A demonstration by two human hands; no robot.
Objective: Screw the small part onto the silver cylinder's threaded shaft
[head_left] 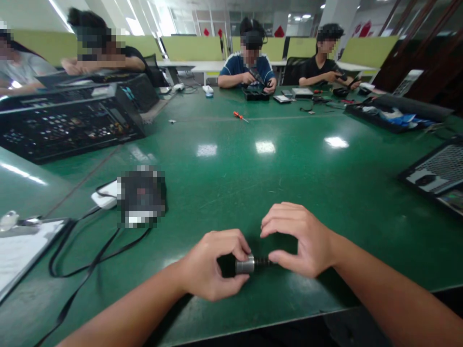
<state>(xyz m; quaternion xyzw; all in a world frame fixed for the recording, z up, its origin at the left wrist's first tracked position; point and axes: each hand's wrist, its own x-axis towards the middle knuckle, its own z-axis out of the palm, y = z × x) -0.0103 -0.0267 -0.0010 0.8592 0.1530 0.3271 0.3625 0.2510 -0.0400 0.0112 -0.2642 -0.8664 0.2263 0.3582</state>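
Observation:
Near the table's front edge, my left hand [217,265] grips a short silver metal cylinder [245,264] between thumb and fingers. A thin dark ribbed shaft [262,261], like a screw or a spring, sticks out of the cylinder to the right. My right hand [296,238] is curved with its thumb and fingers wide apart. Its thumb tip is at the shaft's right end; whether it touches, I cannot tell. The cylinder's left end is partly hidden by my left hand.
On the green table [231,188] lie a badge with a black lanyard [96,262], a clipboard [29,246] and an orange screwdriver [238,115]. A black computer case [72,120] stands left, a mesh panel [441,168] right. Several people sit across the table.

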